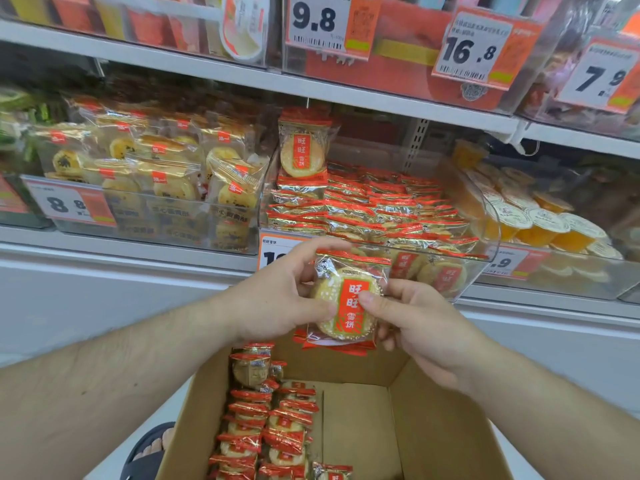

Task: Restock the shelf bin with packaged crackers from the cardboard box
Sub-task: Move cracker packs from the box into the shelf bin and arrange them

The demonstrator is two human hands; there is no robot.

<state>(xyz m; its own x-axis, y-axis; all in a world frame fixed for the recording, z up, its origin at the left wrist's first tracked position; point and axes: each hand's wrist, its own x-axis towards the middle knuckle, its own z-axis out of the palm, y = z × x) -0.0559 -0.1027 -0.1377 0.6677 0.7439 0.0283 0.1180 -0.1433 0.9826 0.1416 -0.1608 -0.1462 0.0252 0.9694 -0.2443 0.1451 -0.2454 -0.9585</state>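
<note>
Head view: a stack of cracker packs (346, 299) is pinched between both hands, left hand (280, 299) and right hand (415, 323), above the box (433, 427) and just before the bin (485, 244). The stack should be kept squared and slid in alongside the rows already filed there.

Your left hand (287, 299) and right hand (412, 323) are bare, with no rings, watch or gloves, and both forearms are uncovered with no sleeve in view. On your foot you wear a dark navy open-toed rubber slide sandal (147, 452) with its broad strap across the toes.
</note>
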